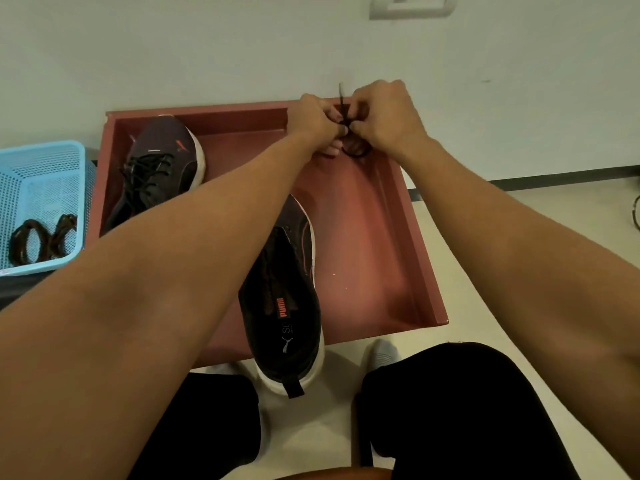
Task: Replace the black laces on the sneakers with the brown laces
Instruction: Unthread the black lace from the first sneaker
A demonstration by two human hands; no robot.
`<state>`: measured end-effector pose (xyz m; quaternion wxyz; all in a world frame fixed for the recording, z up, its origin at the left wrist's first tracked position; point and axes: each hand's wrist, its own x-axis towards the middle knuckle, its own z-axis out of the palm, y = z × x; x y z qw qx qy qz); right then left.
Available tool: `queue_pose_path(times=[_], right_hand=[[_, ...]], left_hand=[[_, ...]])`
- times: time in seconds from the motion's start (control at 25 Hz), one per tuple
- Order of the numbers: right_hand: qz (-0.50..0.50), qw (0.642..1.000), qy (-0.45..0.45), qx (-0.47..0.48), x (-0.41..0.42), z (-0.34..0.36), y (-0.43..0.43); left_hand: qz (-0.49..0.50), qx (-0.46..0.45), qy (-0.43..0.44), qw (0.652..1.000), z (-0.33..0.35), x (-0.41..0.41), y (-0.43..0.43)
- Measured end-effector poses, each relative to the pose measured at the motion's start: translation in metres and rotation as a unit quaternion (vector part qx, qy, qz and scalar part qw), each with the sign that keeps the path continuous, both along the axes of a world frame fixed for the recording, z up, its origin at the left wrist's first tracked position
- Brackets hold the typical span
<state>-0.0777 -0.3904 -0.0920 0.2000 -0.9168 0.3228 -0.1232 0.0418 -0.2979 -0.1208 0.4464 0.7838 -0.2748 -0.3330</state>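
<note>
Two arms [207, 220], left hand [317, 119] and right hand [386, 119] fingers [331, 150] pinching one black lace [356, 151], two sneakers [159, 161] [284, 299], two brown laces [26, 245] [64, 233] in basket [41, 157]

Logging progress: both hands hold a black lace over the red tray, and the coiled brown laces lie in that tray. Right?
Not quite. The head view shows the coiled brown laces in the blue basket left of the red tray, not in it. The rest holds: the left hand and right hand hold the black lace over the tray.
</note>
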Motion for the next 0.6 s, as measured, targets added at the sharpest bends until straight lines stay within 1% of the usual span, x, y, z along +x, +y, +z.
queue_pose_path(times=[0.08, 0.12, 0.2, 0.28, 0.44, 0.52, 0.6], right_hand=[[0.021, 0.991, 0.109, -0.072, 0.010, -0.004, 0.007], [0.028, 0.984, 0.143, -0.104, 0.014, -0.006, 0.010], [0.039, 0.971, 0.179, -0.150, 0.020, -0.012, 0.015], [0.044, 0.965, 0.195, -0.170, 0.023, -0.015, 0.016], [0.048, 0.966, 0.206, -0.151, 0.021, -0.009, 0.015], [0.035, 0.969, 0.200, -0.140, 0.017, -0.001, 0.014], [0.014, 0.978, 0.176, -0.106, 0.010, 0.003, 0.015]], left_hand=[[0.002, 0.036, -0.040, 0.999, -0.003, 0.008, -0.003], [-0.002, 0.048, -0.060, 0.997, -0.004, 0.011, -0.003], [-0.016, 0.070, -0.098, 0.993, -0.004, 0.015, -0.001], [-0.024, 0.089, -0.137, 0.986, -0.005, 0.018, 0.003], [-0.051, 0.094, -0.246, 0.963, -0.004, 0.025, 0.014], [-0.054, 0.080, -0.263, 0.960, -0.003, 0.028, 0.021], [-0.053, 0.066, -0.267, 0.960, 0.000, 0.030, 0.030]])
